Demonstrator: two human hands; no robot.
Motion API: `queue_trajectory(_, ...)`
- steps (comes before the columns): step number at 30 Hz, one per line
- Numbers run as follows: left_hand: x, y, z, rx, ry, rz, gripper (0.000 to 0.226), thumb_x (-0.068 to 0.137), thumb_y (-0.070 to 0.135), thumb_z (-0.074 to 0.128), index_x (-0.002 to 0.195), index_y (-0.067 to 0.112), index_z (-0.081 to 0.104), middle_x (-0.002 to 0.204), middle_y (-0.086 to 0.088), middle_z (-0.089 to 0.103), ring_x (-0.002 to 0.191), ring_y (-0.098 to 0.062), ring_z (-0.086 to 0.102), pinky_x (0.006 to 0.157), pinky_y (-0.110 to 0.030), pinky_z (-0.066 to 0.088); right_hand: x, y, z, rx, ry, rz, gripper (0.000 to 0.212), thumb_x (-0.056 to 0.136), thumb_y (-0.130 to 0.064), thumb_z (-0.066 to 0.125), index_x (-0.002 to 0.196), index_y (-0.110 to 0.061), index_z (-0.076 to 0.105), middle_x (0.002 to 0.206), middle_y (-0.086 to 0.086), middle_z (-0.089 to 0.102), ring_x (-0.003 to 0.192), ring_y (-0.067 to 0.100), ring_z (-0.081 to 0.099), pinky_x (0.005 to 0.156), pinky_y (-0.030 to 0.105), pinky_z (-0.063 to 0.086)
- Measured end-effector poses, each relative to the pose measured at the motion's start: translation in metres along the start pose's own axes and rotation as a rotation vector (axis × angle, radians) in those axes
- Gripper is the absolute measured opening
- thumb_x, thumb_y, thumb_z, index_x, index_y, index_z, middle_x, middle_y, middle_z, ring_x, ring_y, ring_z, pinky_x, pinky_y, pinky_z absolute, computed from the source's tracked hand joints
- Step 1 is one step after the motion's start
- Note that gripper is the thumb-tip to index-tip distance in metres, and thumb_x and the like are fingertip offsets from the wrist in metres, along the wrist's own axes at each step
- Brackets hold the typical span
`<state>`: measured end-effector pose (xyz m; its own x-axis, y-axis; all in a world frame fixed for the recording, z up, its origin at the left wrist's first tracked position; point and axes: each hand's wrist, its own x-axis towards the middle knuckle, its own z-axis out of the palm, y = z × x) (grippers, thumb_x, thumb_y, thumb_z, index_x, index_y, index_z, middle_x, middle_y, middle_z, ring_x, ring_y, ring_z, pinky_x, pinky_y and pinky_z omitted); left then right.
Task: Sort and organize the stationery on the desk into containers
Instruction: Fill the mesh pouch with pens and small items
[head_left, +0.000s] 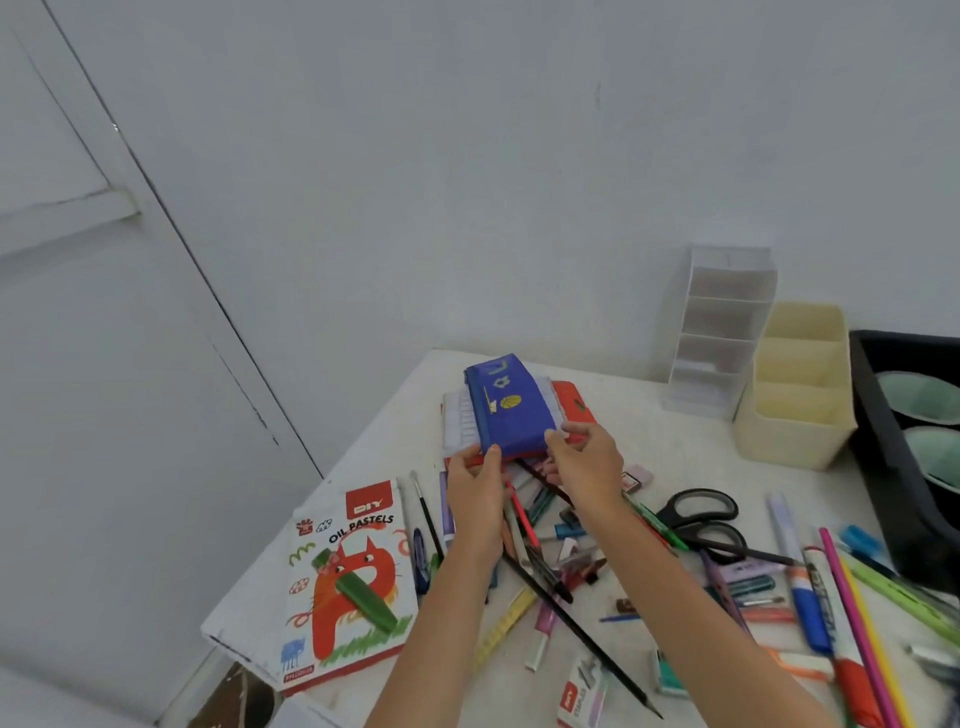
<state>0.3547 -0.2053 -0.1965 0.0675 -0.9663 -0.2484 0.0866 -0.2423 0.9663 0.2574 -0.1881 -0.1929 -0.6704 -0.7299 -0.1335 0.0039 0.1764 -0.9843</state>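
A blue zip pencil pouch (511, 408) with small printed pictures lies on top of a stack made of a pale paint set (453, 422) and a red box (571, 402), at the far middle of the white desk (675, 447). My left hand (475, 488) grips the stack's near left edge. My right hand (584, 460) grips its near right corner. Under and around my forearms lies a heap of loose pens, markers, brushes (566, 618) and pencils.
An oil pastels box (345, 582) lies at the desk's left corner. Black scissors (706, 519) lie right of my hands. A white tiered organizer (719, 332), a cream divided holder (797, 384) and a black tray (904, 426) stand at the back right. A staples box (582, 691) is near.
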Motion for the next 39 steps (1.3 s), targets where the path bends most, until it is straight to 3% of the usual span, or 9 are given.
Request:
queue_trajectory(7,0.016,0.003,0.005,0.025,-0.004,-0.046,0.027,0.094,0.029,0.054,0.110,0.008,0.050,0.104,-0.013,0.064,0.082,-0.022,0.066,0.068,-0.031,0.055,0.011,0.006,0.010,0.046,0.027,0.100,0.023,0.089,-0.028,0.063,0.103,-0.012,0.054,0.084,0.011,0.067,0.055,0.017,0.061,0.041,0.021,0.050)
queue_trajectory(12,0.024,0.007,0.005,0.011,-0.031,-0.055,0.020,0.094,0.021,0.056,0.104,0.006,0.049,0.103,-0.019,0.064,0.074,-0.022,0.065,0.066,-0.030,0.055,0.015,0.000,0.012,0.098,-0.005,0.171,0.015,0.086,-0.019,0.065,0.086,-0.004,0.062,0.075,0.013,0.068,0.054,0.021,0.066,0.054,0.030,0.058)
queue_trajectory(14,0.025,0.009,0.006,0.019,-0.001,0.003,0.017,0.092,0.024,0.058,0.094,0.009,0.050,0.102,-0.017,0.065,0.082,-0.026,0.066,0.075,-0.039,0.056,0.014,-0.001,0.009,0.167,-0.048,0.204,0.012,0.083,-0.014,0.067,0.081,-0.003,0.063,0.071,0.013,0.069,0.056,0.022,0.067,0.063,0.032,0.059)
queue_trajectory(19,0.023,0.021,-0.002,0.135,-0.090,0.195,0.010,0.093,0.019,0.055,0.094,0.011,0.060,0.100,-0.010,0.067,0.091,-0.026,0.065,0.083,-0.045,0.054,-0.010,-0.003,0.006,0.343,-0.185,0.229,0.006,0.086,0.000,0.059,0.085,0.004,0.065,0.071,0.015,0.068,0.055,0.018,0.063,0.055,0.025,0.055)
queue_trajectory(24,0.018,0.057,-0.021,0.358,-0.256,0.487,0.010,0.096,0.010,0.049,0.095,0.005,0.058,0.090,-0.007,0.060,0.074,-0.012,0.055,0.059,-0.012,0.044,-0.025,-0.007,-0.002,0.387,-0.145,0.291,0.011,0.086,0.001,0.054,0.083,0.002,0.065,0.064,0.012,0.066,0.053,0.021,0.061,0.059,0.032,0.052)
queue_trajectory(29,0.012,0.095,-0.047,0.542,-0.551,0.718,0.021,0.095,0.004,0.047,0.109,0.003,0.063,0.104,-0.010,0.065,0.095,-0.023,0.062,0.080,-0.035,0.049,-0.022,-0.014,-0.024,0.581,0.024,0.286,0.010,0.093,-0.008,0.047,0.097,-0.003,0.054,0.074,0.014,0.060,0.057,0.023,0.057,0.049,0.026,0.053)
queue_trajectory(33,0.011,0.104,-0.062,0.662,-0.657,0.876,0.024,0.093,-0.005,0.046,0.103,0.005,0.064,0.094,0.006,0.059,0.083,0.003,0.055,0.075,-0.006,0.038,-0.017,-0.019,-0.047,0.620,0.083,0.135,0.038,0.095,-0.025,0.051,0.130,-0.014,0.041,0.107,0.010,0.057,0.084,0.025,0.061,0.072,0.036,0.054)
queue_trajectory(36,0.015,0.096,-0.065,0.702,-0.689,0.877,0.027,0.091,-0.008,0.045,0.102,0.007,0.064,0.095,0.007,0.056,0.088,0.000,0.050,0.078,-0.003,0.035,-0.020,-0.021,-0.066,0.607,0.083,0.033,0.047,0.095,-0.025,0.053,0.138,-0.027,0.035,0.112,0.004,0.059,0.096,0.025,0.061,0.081,0.039,0.051)
queue_trajectory(39,0.014,0.087,-0.068,0.690,-0.698,0.842,0.032,0.092,-0.007,0.045,0.102,0.017,0.063,0.098,0.012,0.056,0.090,0.000,0.053,0.078,-0.004,0.036,-0.028,-0.022,-0.079,0.584,0.053,-0.008,0.038,0.094,-0.023,0.051,0.131,-0.029,0.047,0.117,0.007,0.060,0.105,0.028,0.060,0.086,0.043,0.050)
